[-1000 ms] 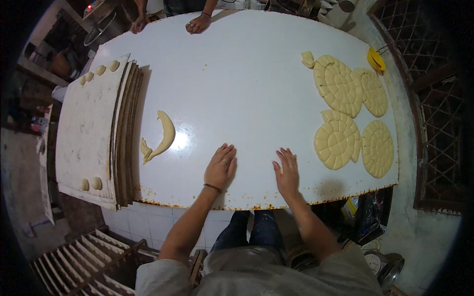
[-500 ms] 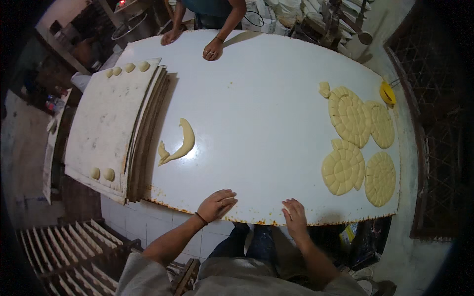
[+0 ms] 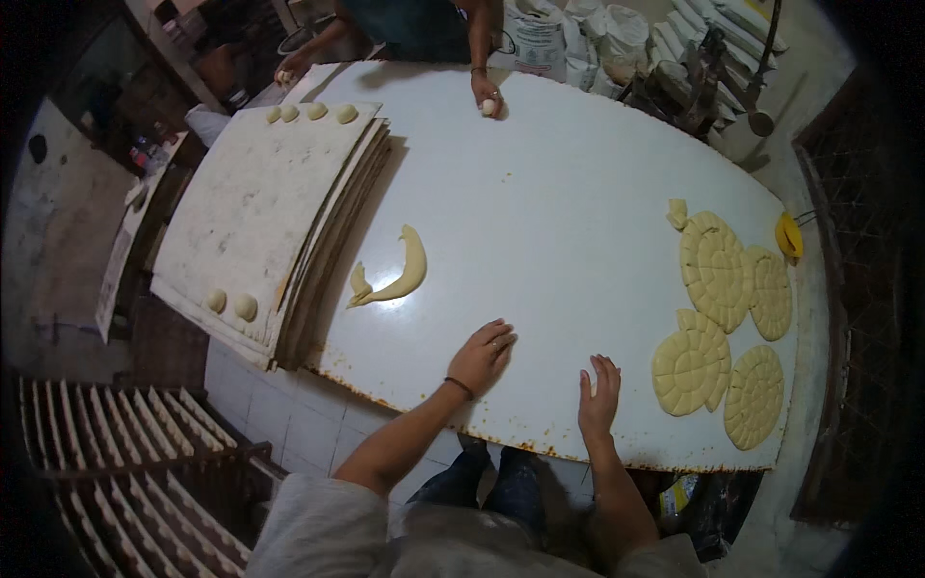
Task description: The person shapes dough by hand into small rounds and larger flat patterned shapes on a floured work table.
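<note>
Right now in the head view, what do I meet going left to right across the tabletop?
Stack of flat boards → curved dough strip → left hand → right hand → leftmost scored dough round → yellow curved item near the right edge.

Both arms reach forward from the body, bare from the elbows down. The left forearm (image 3: 409, 433) slants up and to the right, and the left hand (image 3: 482, 356) carries on nearly in line with it — back upward, fingers close together and pointing away to the right. The right forearm (image 3: 617, 496) runs more steeply, leaning slightly left. The right hand (image 3: 599, 397) points forward, fingers lightly bent, thumb parted from them on the left side. The hands stand apart — the left slightly farther forward.
</note>
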A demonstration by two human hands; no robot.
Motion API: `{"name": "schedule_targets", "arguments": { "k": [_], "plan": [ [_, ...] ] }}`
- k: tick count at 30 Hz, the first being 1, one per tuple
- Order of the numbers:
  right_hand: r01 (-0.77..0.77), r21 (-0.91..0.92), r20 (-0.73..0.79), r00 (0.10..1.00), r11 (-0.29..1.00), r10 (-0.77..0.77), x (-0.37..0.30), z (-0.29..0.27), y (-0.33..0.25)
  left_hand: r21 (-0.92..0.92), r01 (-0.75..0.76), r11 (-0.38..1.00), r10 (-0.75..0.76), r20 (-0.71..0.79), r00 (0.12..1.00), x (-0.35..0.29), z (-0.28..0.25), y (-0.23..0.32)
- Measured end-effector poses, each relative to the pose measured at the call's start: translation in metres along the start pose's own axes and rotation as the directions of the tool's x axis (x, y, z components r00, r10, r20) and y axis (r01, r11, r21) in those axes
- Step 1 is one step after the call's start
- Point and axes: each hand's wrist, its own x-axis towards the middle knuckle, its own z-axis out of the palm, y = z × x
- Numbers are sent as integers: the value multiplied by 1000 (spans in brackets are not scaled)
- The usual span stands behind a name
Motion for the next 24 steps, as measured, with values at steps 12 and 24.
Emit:
{"name": "schedule_targets", "arguments": {
  "k": [12,24],
  "plan": [
    [70,61,188,979,996,-80,-20,5,5,15,11,1000,-12,77,997,-24,20,20],
    [-98,206,320,947,974,27,-72,-8,64,34,-5,999,2,87,996,-66,13,19]
  ]
}}
